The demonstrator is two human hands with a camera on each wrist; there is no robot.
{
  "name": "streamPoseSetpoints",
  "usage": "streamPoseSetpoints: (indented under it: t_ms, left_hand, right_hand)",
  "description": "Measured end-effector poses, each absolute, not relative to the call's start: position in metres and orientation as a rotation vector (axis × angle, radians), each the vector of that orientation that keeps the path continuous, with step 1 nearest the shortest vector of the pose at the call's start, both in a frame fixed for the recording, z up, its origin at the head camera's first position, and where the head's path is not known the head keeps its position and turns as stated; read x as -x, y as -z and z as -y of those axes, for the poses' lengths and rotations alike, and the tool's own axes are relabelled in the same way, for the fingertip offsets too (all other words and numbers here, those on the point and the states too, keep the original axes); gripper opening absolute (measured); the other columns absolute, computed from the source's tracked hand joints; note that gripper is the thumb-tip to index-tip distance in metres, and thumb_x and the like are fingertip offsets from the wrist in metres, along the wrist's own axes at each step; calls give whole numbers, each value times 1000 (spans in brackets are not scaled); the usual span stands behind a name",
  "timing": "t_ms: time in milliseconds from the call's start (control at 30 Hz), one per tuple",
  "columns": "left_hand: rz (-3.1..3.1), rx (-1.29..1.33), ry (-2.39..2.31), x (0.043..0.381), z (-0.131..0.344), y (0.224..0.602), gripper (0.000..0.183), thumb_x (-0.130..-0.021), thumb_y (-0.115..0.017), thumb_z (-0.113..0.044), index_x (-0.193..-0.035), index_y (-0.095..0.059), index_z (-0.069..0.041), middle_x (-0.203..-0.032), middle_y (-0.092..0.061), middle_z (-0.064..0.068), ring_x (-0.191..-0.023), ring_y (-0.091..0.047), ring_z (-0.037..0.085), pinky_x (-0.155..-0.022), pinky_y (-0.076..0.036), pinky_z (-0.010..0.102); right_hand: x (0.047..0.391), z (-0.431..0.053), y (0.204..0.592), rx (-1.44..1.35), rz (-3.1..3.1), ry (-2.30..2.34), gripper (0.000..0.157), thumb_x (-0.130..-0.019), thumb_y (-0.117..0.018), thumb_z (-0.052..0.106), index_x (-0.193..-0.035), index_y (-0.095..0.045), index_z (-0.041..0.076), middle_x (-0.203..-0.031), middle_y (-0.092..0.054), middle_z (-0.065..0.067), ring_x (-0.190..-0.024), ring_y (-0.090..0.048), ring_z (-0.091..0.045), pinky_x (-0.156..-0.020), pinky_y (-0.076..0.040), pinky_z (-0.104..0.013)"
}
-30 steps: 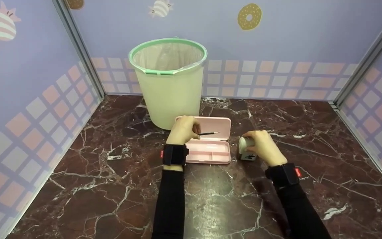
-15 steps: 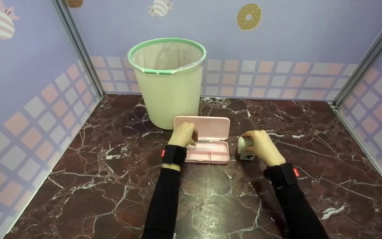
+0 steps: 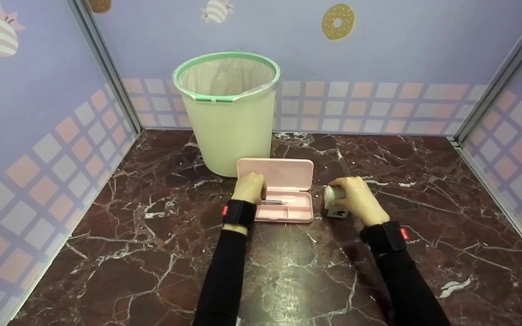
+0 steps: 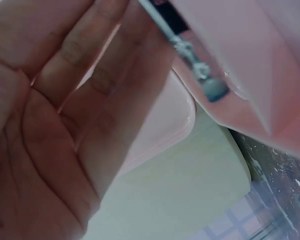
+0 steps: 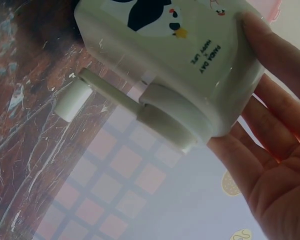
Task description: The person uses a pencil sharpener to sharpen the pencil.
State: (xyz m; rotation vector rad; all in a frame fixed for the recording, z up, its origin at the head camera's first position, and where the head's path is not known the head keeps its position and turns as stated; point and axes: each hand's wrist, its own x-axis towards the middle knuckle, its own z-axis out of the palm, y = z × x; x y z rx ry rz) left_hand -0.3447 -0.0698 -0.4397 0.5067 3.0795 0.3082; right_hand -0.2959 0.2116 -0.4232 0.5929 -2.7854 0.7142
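Note:
In the head view my left hand (image 3: 248,188) is over the left part of an open pink pencil case (image 3: 301,213), fingers down inside it. It pinches a thin pencil (image 3: 274,202) lying along the back compartment. The left wrist view shows the pencil's eraser end (image 4: 217,90) and crimped metal band, blurred, low beside the case wall; the fingertips are out of view. My right hand (image 3: 358,199) grips a pale hand-crank pencil sharpener (image 3: 337,209) standing right of the case. A panda print and a crank handle (image 5: 74,100) show in the right wrist view.
A tall pale-green bin (image 3: 231,131) with a green rim and plastic liner stands right behind the case. The case's raised lid (image 3: 288,174) rises in front of it. Patterned wall panels (image 3: 401,59) enclose the dark marbled table (image 3: 288,280) at the back and sides.
My left hand has lowered the pencil from in front of the lid down into the case's back compartment. My right hand keeps its grip on the sharpener in nearly the same place.

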Motion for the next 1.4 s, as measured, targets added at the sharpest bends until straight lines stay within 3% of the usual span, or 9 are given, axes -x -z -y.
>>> streamPoseSetpoints:
  t_ms: [233,567,867,1167,1267,1400]
  left_hand:
    - [-3074,-414,-273,345,67,439,16,-63,-87,1,-72,-78,-9,-95,-76,10,-93,-70,30,-82,-58,41]
    - [-3093,-439,-332,344,68,441,15,-65,-82,5,-66,-77,-9,-85,-77,8,-85,-72,30,-76,-59,40]
    - [-3072,-430,-351,344,72,437,16,-64,-83,4,-69,-77,-9,-88,-76,9,-89,-70,30,-78,-59,42]
    - [-3112,-215,-388,336,96,412,19,-65,-90,-9,-78,-76,-10,-96,-76,11,-92,-71,33,-80,-58,46]
    - [-3115,-68,-372,332,106,405,28,-65,-91,-12,-87,-75,-7,-104,-75,14,-98,-71,35,-82,-58,49]
    - [-3070,79,-367,332,113,406,48,-64,-91,-11,-108,-72,-3,-118,-71,18,-108,-68,38,-86,-57,51]
  right_hand:
    - [295,-211,423,-610,2771,-682,40,-67,-83,-3,-104,-70,-8,-101,-73,-24,-93,-67,-41,-86,-52,-52]
    - [295,-212,423,-602,2779,-688,40,-67,-83,-4,-105,-70,-8,-101,-73,-24,-93,-67,-41,-86,-52,-53]
    - [295,-211,423,-607,2778,-677,40,-67,-83,-3,-104,-71,-7,-101,-73,-24,-93,-67,-41,-86,-51,-53]
    - [293,-207,423,-655,2740,-663,44,-67,-83,-3,-108,-68,-6,-104,-71,-23,-100,-64,-42,-92,-50,-54]
    - [292,-200,423,-662,2655,-662,44,-69,-83,-1,-110,-67,-5,-106,-71,-21,-104,-62,-40,-95,-49,-51]
    - [288,-183,424,-694,2557,-652,25,-71,-81,-1,-95,-71,-2,-90,-72,-16,-87,-66,-32,-84,-55,-44]
